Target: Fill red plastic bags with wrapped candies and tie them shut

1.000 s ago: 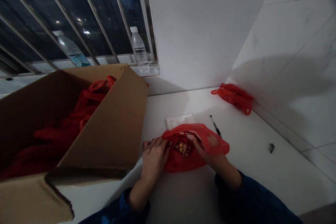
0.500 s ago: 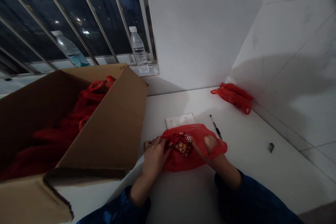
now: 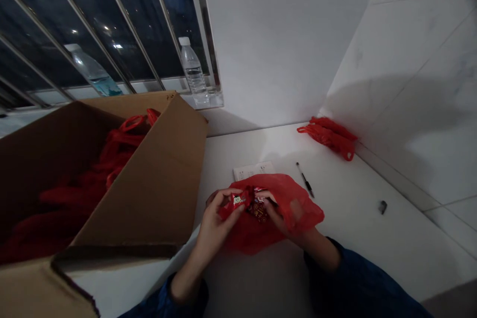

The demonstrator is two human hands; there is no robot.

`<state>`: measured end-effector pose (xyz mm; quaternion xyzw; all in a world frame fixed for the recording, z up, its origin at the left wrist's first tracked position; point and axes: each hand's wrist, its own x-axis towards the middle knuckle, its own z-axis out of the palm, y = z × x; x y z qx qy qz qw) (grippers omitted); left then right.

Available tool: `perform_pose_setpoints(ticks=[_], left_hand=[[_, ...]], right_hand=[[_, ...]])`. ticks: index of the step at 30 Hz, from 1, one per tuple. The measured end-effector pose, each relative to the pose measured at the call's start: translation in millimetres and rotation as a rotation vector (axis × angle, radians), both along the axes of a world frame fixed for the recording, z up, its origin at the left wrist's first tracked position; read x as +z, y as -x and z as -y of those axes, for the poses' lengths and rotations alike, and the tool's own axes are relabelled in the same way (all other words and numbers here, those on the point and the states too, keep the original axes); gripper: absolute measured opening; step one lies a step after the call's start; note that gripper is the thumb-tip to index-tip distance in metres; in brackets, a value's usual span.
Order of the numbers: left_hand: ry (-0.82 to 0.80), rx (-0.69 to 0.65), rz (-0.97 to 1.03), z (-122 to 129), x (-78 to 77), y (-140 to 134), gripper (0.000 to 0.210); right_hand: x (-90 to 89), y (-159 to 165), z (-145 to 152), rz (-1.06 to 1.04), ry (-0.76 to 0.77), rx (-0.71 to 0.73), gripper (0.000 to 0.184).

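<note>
A thin red plastic bag [image 3: 248, 241] lies open on the white table in front of me, with red wrapped packets [image 3: 260, 212] in its mouth. My left hand [image 3: 218, 216] pinches a small shiny red packet [image 3: 237, 200] with a white figure on it, between thumb and fingers. Inside the bag's mouth, my right hand [image 3: 276, 211] has thumb and fingers closed round another shiny red packet [image 3: 259, 197]. Part of the bag drapes over the right hand and wrist, and the red film veils them.
A large cardboard box [image 3: 164, 169] holding red bags [image 3: 122, 149] stands at the left. Behind my hands lie a paper booklet [image 3: 253, 169] and a black pen [image 3: 305, 180]. More red bags [image 3: 330, 135] rest by the wall, and a small dark object [image 3: 382, 206] lies right. Bottles [image 3: 194, 72] stand on the sill.
My left hand has risen from the bag's left edge and now holds a red packet up. My right hand has moved left, in among the packets. The bag's front edge has shifted toward me.
</note>
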<state>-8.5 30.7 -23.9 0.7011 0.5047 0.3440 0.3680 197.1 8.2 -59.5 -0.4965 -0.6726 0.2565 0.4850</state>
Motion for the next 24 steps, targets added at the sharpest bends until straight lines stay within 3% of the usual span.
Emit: perform_pose_setpoints(ticks=[4,9,14,21,24], left_hand=[[0.123,-0.102,0.106,5.6,10.0,-3.6,0.025],[0.043,-0.157,0.001,7.9,13.4,-9.0,0.023],[0.007,-0.168,-0.055,8.6,14.7,-8.9,0.026],[-0.057,-0.155,-0.118,6.5,12.3,-7.8,0.022],[-0.148,-0.109,-0.222,2.8,5.1,-3.2,0.027]], right_hand=[[12.9,3.7,8.7,-0.122,0.121,0.122,0.019],[17.0,3.6,9.5,-0.215,0.223,0.161,0.024],[12.8,3.7,7.2,-0.245,0.221,0.174,0.024],[20.4,1.1,8.4,-0.171,0.192,0.173,0.023],[10.5,-6.0,1.7,-0.035,0.092,0.02,0.019]])
